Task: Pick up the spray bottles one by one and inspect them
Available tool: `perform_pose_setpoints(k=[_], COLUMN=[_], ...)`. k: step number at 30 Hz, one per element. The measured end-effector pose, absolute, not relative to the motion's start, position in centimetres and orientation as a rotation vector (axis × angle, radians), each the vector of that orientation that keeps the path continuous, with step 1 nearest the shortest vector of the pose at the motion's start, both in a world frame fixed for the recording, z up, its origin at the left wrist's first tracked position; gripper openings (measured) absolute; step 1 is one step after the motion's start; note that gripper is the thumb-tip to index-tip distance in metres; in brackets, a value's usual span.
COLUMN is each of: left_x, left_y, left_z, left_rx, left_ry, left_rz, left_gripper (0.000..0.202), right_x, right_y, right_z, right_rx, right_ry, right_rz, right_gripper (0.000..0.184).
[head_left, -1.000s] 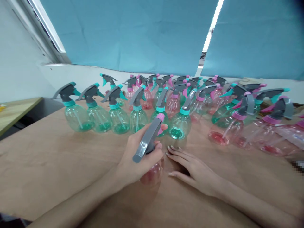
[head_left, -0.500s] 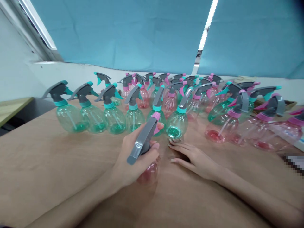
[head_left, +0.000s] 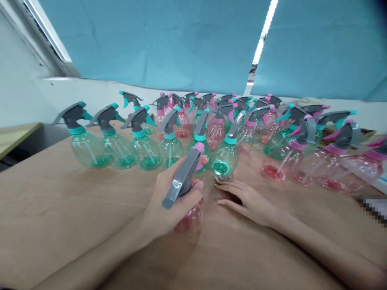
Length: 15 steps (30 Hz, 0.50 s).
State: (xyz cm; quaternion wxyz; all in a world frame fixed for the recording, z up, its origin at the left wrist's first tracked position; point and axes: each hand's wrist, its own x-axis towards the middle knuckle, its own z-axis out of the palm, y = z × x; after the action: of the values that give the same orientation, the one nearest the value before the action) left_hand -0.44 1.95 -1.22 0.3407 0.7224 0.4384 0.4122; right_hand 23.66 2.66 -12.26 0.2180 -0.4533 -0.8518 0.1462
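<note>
My left hand (head_left: 172, 201) is wrapped round the neck of a pink spray bottle (head_left: 190, 220) with a grey and pink trigger head; my palm hides part of it. The bottle's body shows below my fingers, close to the tabletop. To its right, my right hand (head_left: 248, 201) rests on the table with fingers apart and nothing in it. Its fingertips lie just in front of a green spray bottle (head_left: 225, 161), and I cannot tell whether they touch it. More green spray bottles (head_left: 146, 153) stand in a row to the left.
Pink spray bottles (head_left: 275, 171) stand on the right side of the wooden table (head_left: 75, 217). Several mixed pink and green ones crowd the back. A blurred dark-edged object (head_left: 376, 205) lies at the right edge. Behind hangs a blue curtain (head_left: 181, 44).
</note>
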Motion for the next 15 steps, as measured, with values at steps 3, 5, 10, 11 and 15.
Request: perform_pose_setpoints(k=[3, 5, 10, 11, 15], left_x=[-0.42, -0.42, -0.51, -0.53, -0.57], left_y=[1.98, 2.01, 2.01, 2.01, 2.01], left_z=[-1.15, -1.16, -1.29, -1.29, -0.99], left_rx=[1.881, 1.891, 1.914, 1.914, 1.946], left_ry=[1.097, 1.093, 1.105, 1.098, 1.09], left_rz=[1.074, 1.074, 1.023, 1.009, 0.986], left_gripper=[0.038, 0.035, 0.03, 0.031, 0.036], right_x=[23.59, 23.53, 23.43, 23.44, 23.52], right_y=[2.61, 2.56, 2.44, 2.43, 2.4], right_z=[-12.28, -12.26, -12.14, -12.13, -12.18], right_rx=[-1.25, -1.253, -1.27, -1.274, -1.278], right_ry=[-2.358, -2.366, -2.376, -2.378, -2.376], right_rz=[0.396, 0.379, 0.352, 0.349, 0.356], right_gripper=[0.048, 0.048, 0.048, 0.048, 0.048])
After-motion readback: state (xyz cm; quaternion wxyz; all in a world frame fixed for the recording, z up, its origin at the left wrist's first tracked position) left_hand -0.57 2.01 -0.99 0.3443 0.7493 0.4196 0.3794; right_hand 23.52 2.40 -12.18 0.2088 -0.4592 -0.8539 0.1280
